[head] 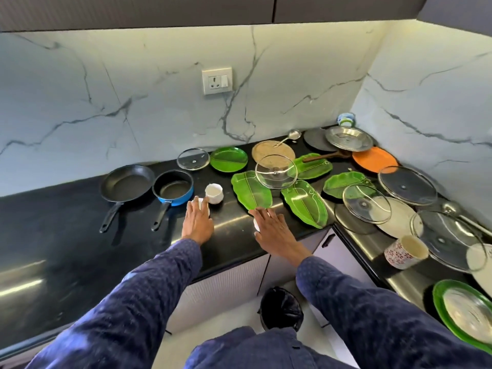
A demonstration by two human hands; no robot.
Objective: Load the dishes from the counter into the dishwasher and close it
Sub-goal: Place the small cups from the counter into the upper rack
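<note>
Near the frame's centre, on the black counter (66,222), the left hand (197,222) curls around a small white cup (201,204) beside another white cup (213,193). The right hand (271,230) covers a white object (256,224); its grip cannot be told. Green leaf plates (253,190) lie just beyond.

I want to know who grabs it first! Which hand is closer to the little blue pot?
The left hand. It sits just right of the blue pot, over a small white cup. The right hand is farther right, at the tip of a green leaf-shaped plate.
</note>
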